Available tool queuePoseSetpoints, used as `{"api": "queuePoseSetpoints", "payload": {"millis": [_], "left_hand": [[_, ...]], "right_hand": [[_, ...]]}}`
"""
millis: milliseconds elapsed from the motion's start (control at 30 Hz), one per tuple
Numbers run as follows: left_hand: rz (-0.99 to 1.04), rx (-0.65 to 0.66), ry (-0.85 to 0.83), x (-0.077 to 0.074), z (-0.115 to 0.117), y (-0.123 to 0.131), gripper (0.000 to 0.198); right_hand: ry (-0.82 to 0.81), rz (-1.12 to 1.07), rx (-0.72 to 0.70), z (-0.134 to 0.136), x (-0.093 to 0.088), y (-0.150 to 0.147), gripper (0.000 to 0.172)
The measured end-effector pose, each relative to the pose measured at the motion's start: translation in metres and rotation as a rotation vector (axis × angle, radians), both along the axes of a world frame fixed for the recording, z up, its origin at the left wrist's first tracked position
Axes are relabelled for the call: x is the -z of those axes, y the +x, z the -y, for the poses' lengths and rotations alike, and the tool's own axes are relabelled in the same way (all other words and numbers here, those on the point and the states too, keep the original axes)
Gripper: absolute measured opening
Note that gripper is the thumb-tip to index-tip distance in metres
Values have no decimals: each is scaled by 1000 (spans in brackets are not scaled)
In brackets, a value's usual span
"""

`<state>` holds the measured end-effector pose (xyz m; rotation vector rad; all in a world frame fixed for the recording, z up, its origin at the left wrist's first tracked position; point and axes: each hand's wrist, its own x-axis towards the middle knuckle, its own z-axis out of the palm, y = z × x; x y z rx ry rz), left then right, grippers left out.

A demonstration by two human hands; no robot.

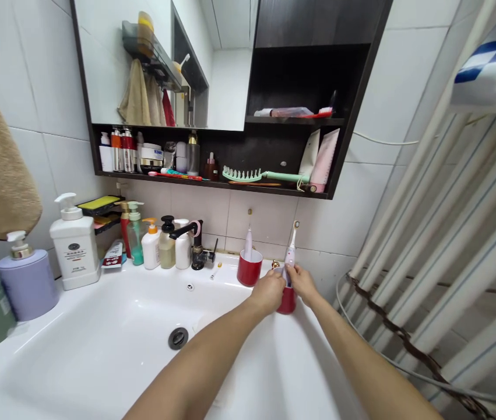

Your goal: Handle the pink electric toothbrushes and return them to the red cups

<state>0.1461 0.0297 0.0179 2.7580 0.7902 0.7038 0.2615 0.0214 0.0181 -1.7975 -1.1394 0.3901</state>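
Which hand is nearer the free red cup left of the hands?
Left. The left hand is just right of that free red cup; the right hand, on the toothbrush, is farther right, by the other red cup.

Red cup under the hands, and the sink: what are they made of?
The red cup looks like plastic or glazed ceramic, evenly coloured with a slight sheen; which is unclear. The sink looks like glazed white ceramic: smooth, with soft reflections.

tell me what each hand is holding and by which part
The right hand grips the electric toothbrush low on its handle, where it stands in the red cup. The left hand clasps that cup at its rim.
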Motion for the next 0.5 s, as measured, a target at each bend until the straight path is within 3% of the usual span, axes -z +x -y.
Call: {"api": "queuePoseSetpoints", "payload": {"millis": [167, 333, 500], "left_hand": [[0, -96, 54, -4, -25, 8, 24], [-14, -364, 43, -5, -55, -15, 26], [-21, -305, -103, 1, -55, -44, 19]], "right_hand": [[-45, 45, 28, -24, -4, 11, 26], [-40, 57, 38, -33, -8, 14, 26], [128, 86, 175, -15, -20, 0, 30]]}}
